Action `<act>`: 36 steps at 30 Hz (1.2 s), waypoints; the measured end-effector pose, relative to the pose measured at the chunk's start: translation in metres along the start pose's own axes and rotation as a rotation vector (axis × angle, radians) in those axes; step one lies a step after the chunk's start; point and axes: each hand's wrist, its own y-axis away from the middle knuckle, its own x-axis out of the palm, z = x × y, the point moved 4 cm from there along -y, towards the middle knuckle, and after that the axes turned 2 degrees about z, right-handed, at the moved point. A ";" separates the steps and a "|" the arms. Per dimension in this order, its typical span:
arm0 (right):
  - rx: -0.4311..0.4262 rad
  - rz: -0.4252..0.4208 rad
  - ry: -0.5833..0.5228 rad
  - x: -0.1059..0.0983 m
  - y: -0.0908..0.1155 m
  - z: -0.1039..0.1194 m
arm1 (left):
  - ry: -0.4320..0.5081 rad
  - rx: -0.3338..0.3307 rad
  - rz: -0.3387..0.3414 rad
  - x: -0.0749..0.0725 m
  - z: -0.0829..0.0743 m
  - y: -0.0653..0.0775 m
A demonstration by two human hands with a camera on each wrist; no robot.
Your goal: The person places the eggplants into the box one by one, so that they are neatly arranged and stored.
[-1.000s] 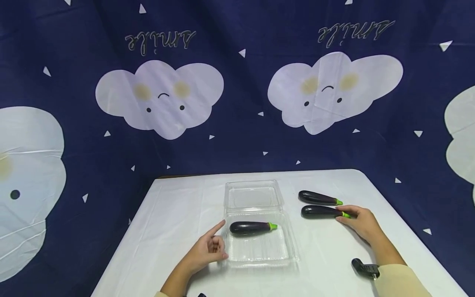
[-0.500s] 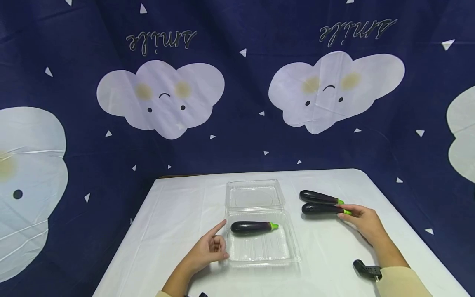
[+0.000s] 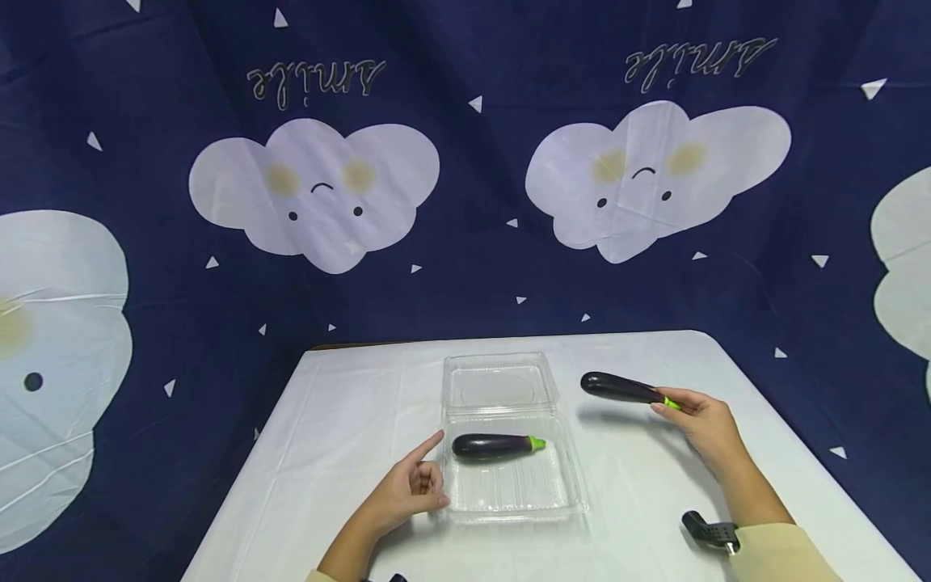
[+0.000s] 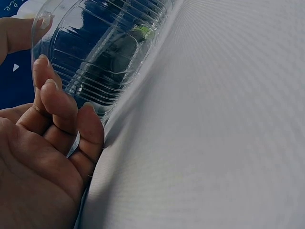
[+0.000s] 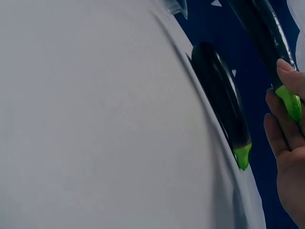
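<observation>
My right hand (image 3: 711, 424) pinches an eggplant (image 3: 618, 387) by its green stem end, holding it above the table with a shadow beneath. In the right wrist view, another eggplant (image 5: 220, 90) lies on the table beside the held one; the head view hides it behind the raised eggplant. My left hand (image 3: 403, 489) touches the left edge of a clear plastic clamshell container (image 3: 571, 469), index finger straight and thumb at the rim, the other fingers loosely bent. Inside the container's base lies a third eggplant (image 3: 491, 445), green stem pointing right.
The container's lid (image 3: 499, 386) lies folded back, away from me. A white cloth covers the table (image 3: 364, 404). Behind it hangs a dark blue curtain (image 3: 465, 299) printed with clouds.
My right hand has lifted the nearer of the two eggplants on the right off the table, raising it in front of the other. The left hand and container have stayed still.
</observation>
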 end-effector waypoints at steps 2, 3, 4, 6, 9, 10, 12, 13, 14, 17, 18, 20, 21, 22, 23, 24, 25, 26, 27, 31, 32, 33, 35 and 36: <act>-0.009 0.010 -0.024 0.006 0.000 0.005 | -0.001 -0.005 0.001 0.000 0.000 0.000; -0.010 0.013 -0.034 0.009 0.001 0.007 | -0.002 -0.008 0.002 0.000 0.001 0.001; -0.017 0.017 -0.034 0.012 0.001 0.010 | -0.004 -0.009 0.003 0.000 0.001 0.001; -0.035 0.030 -0.052 0.018 0.001 0.019 | -0.009 -0.013 -0.001 -0.001 0.001 0.001; -0.075 0.047 -0.062 0.024 0.003 0.032 | -0.008 -0.011 -0.001 -0.001 0.001 0.001; -0.088 0.053 -0.060 0.027 0.003 0.036 | -0.007 -0.009 -0.001 -0.001 0.000 0.001; -0.113 0.061 -0.050 0.032 0.005 0.044 | -0.002 -0.005 -0.001 -0.001 0.000 0.001; -0.124 0.065 -0.032 0.035 0.006 0.047 | 0.001 -0.002 -0.001 -0.001 0.000 0.001; -0.137 0.070 -0.021 0.039 0.007 0.050 | 0.004 0.002 -0.001 -0.001 -0.001 0.001; -0.171 0.101 -0.021 0.051 0.012 0.057 | 0.012 0.011 0.003 -0.001 -0.001 0.001; -0.184 0.117 -0.034 0.055 0.014 0.059 | 0.014 0.012 0.004 -0.001 -0.001 0.000; -0.213 0.144 -0.073 0.064 0.018 0.064 | 0.015 0.015 0.004 -0.001 -0.001 0.001; -0.225 0.155 -0.092 0.068 0.021 0.068 | 0.015 0.013 0.003 -0.001 -0.001 0.001; -0.236 0.164 -0.103 0.071 0.024 0.076 | 0.013 0.010 0.002 -0.001 0.000 0.000; -0.249 0.167 -0.106 0.075 0.026 0.079 | 0.011 0.009 0.001 -0.001 0.000 0.000; -0.260 0.172 -0.110 0.079 0.028 0.082 | 0.009 0.009 0.001 0.000 0.000 0.000; -0.269 0.176 -0.109 0.083 0.030 0.085 | 0.007 0.007 -0.001 0.000 0.000 0.000; -0.276 0.181 -0.103 0.086 0.031 0.088 | 0.004 0.004 -0.003 0.000 0.000 0.000; -0.280 0.187 -0.095 0.090 0.033 0.090 | 0.002 0.003 -0.004 0.000 0.001 0.000; -0.301 0.217 -0.088 0.103 0.038 0.095 | 0.004 0.006 -0.002 0.000 0.001 0.000; -0.310 0.223 -0.088 0.106 0.039 0.098 | 0.008 0.011 0.000 -0.001 0.001 0.000; -0.322 0.226 -0.091 0.110 0.041 0.100 | 0.011 0.012 0.000 -0.001 0.001 0.000; -0.351 0.228 -0.078 0.116 0.043 0.103 | 0.014 0.011 -0.003 -0.001 0.001 0.000; -0.371 0.231 -0.066 0.120 0.044 0.105 | 0.014 0.009 -0.004 -0.001 0.001 0.000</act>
